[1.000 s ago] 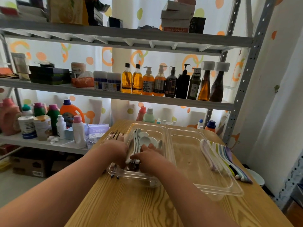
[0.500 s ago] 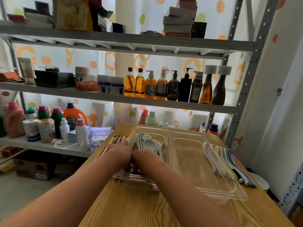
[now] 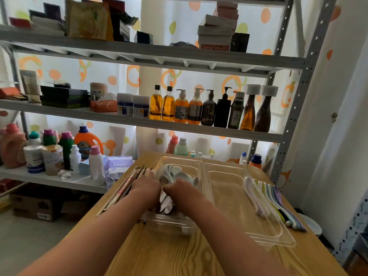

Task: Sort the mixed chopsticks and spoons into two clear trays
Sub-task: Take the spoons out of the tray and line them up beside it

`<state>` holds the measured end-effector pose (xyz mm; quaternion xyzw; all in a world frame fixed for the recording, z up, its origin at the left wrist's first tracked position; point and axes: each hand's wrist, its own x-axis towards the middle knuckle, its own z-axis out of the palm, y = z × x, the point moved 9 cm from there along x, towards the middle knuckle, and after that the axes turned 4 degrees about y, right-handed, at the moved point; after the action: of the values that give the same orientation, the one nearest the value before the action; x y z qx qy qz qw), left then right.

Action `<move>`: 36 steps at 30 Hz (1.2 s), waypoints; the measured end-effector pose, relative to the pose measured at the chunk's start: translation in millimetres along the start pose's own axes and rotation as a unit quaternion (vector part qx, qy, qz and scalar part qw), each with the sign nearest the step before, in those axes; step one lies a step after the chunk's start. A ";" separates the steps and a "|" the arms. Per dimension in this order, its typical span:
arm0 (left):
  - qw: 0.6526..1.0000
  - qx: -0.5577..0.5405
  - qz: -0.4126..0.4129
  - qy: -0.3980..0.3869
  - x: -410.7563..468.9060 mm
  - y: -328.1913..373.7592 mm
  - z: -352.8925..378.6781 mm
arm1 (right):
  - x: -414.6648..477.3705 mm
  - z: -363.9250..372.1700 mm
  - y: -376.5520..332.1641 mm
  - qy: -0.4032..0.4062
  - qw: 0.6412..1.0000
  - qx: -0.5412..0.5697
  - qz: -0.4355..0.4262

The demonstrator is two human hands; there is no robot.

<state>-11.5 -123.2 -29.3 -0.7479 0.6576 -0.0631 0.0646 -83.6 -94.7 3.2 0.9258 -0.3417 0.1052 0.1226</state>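
Setting: a wooden table (image 3: 179,255) in front of metal shelving (image 3: 139,124) that holds bottles and boxes.
Left tray (image 3: 179,230): clear plastic, near the table's middle, holding a heap of white and grey spoons (image 3: 179,174).
Right tray (image 3: 268,236): clear plastic, side by side with the left tray, rims touching.
Left hand (image 3: 146,188): reaches into the left tray at its left rim, knuckles up, fingers curled down over the spoon handles; the fingertips are hidden, so what it grips cannot be told.
Right hand (image 3: 183,191): just beside the left hand, also down in the left tray over the spoons; its grip is hidden too.
Spoons and hands: bowls fan out beyond the knuckles, dark handle ends (image 3: 166,204) show between the wrists.
Chopsticks (image 3: 127,186): a bundle on the table along the left tray's outer side, just beside the left hand.
Pastel spoons (image 3: 266,198): a row along the right tray's right rim, well apart from both hands.
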 end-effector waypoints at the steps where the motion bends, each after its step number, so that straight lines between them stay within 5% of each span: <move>1: 1.000 0.003 0.001 0.000 -1.1 -0.4 -0.3 | -1.3 -1.4 1.3 0.015 1.000 0.014 0.002; 6: 0.997 -0.048 0.026 0.062 -4.1 3.2 -14.0 | -8.6 -13.1 16.2 0.132 0.987 0.080 0.045; 11: 0.968 -0.190 0.029 0.163 -5.3 -1.6 -36.4 | -26.0 -39.1 48.7 0.262 0.931 0.178 0.179; 17: 0.916 -0.380 0.005 0.126 -11.0 -5.1 -45.2 | -47.4 -66.2 69.3 0.360 0.873 0.229 0.238; 23: 0.781 -0.621 -0.033 -0.053 -27.4 32.2 -41.5 | -68.7 -89.8 50.6 0.423 0.860 0.216 0.184; 27: 0.635 -0.767 -0.050 -0.072 -30.4 43.4 -45.3 | -83.4 -96.8 50.8 0.430 0.851 0.248 0.171; 30: 0.569 -0.818 -0.036 -0.075 -33.7 51.6 -49.9 | -93.1 -96.9 54.5 0.426 0.840 0.289 0.172; 36: 0.650 -0.758 0.014 -0.056 -39.9 73.0 -59.5 | -112.3 -78.0 89.4 0.348 0.785 0.421 0.294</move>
<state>-98.5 -93.7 15.7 -0.5291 0.4823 0.5005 -0.4868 -234.7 -69.0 59.7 0.6409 -0.4534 0.5844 -0.2052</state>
